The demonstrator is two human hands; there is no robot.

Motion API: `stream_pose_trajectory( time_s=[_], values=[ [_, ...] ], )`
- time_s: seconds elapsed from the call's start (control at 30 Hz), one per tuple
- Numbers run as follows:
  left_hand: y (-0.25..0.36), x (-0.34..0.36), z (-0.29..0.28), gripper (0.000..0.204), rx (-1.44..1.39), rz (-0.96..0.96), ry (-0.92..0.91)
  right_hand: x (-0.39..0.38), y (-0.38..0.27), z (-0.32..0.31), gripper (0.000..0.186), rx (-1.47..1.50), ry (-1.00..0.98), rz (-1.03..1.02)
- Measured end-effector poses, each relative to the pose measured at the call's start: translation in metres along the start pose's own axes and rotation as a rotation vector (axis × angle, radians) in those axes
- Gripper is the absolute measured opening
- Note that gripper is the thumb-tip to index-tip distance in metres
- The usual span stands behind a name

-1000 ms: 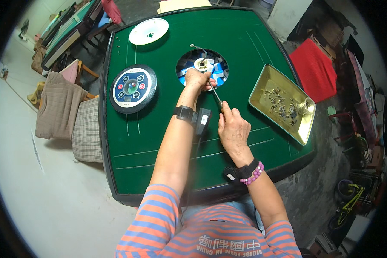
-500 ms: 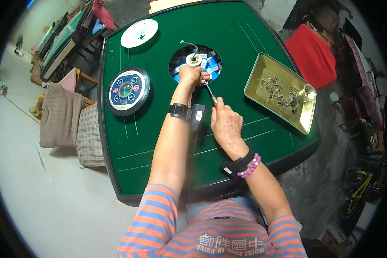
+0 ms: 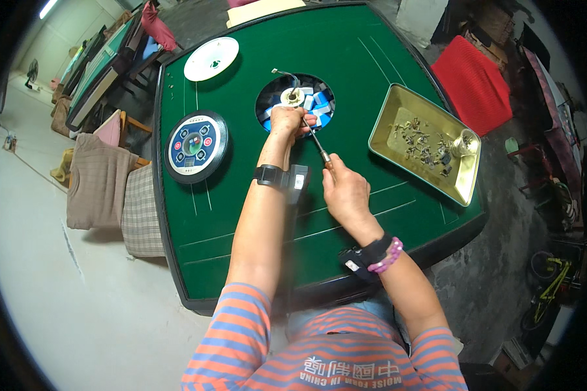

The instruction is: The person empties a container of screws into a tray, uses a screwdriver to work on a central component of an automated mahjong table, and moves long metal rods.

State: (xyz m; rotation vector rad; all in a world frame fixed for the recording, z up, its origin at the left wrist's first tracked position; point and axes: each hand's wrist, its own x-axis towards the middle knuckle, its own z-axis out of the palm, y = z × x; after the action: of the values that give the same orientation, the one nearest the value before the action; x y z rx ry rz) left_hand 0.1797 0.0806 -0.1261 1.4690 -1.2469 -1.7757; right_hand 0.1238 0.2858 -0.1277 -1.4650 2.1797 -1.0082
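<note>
My right hand (image 3: 347, 192) is closed round the handle of a screwdriver (image 3: 317, 144), whose metal shaft slants up and left. The shaft's far end meets the fingers of my left hand (image 3: 289, 122), which are curled at the near rim of a round hole in a green felt mahjong table (image 3: 241, 215). What these fingers hold is hidden under the hand. Just beyond them, a white round fitting (image 3: 292, 97) with a hollow middle stands in the hole, a cable with a small plug (image 3: 285, 73) rising from it. Blue-and-white tiles (image 3: 319, 104) lie inside the hole.
Left on the felt sit a round control panel (image 3: 192, 148) with buttons and a white disc-shaped cover (image 3: 211, 58). At right lies a gold-coloured metal tray (image 3: 404, 153) with many small metal parts. Chairs (image 3: 98, 182) stand left; a red-covered seat (image 3: 473, 85) is beyond the right edge.
My right hand and the screwdriver handle have shifted slightly nearer and right, showing more of the handle. My left hand stays at the hole's rim. The whole view has moved a little.
</note>
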Motion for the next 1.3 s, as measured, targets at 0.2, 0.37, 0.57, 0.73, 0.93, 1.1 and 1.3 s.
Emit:
stream_pose_trajectory(
  time_s=[0.2, 0.37, 0.57, 0.73, 0.93, 1.1, 1.3],
  values=[
    [-0.002, 0.005, 0.003, 0.012, 0.010, 0.002, 0.072, -0.002, -0.003, -0.013, 0.038, -0.391, 0.194, -0.266],
    [-0.002, 0.013, -0.003, 0.012, -0.059, -0.021, 0.028, 0.006, -0.008, -0.014, 0.037, 0.937, -0.222, 0.505],
    [-0.004, 0.010, -0.003, 0.016, -0.023, -0.026, -0.032, 0.004, 0.001, -0.002, 0.037, 0.452, -0.057, 0.192],
    [-0.003, 0.011, -0.005, 0.012, -0.077, -0.013, 0.004, 0.002, -0.004, -0.016, 0.034, -0.317, 0.269, -0.297],
    [0.000, 0.014, -0.014, 0.018, -0.250, -0.076, -0.058, 0.018, -0.006, -0.025, 0.027, 1.283, -0.314, 0.752],
    [0.001, 0.015, -0.014, 0.031, -0.156, -0.141, -0.109, 0.009, -0.006, -0.015, 0.020, 0.179, 0.193, 0.143],
    [-0.004, 0.022, -0.021, 0.027, -0.241, -0.155, -0.104, 0.007, -0.019, -0.015, 0.023, 0.098, 0.050, 0.203]
  ],
)
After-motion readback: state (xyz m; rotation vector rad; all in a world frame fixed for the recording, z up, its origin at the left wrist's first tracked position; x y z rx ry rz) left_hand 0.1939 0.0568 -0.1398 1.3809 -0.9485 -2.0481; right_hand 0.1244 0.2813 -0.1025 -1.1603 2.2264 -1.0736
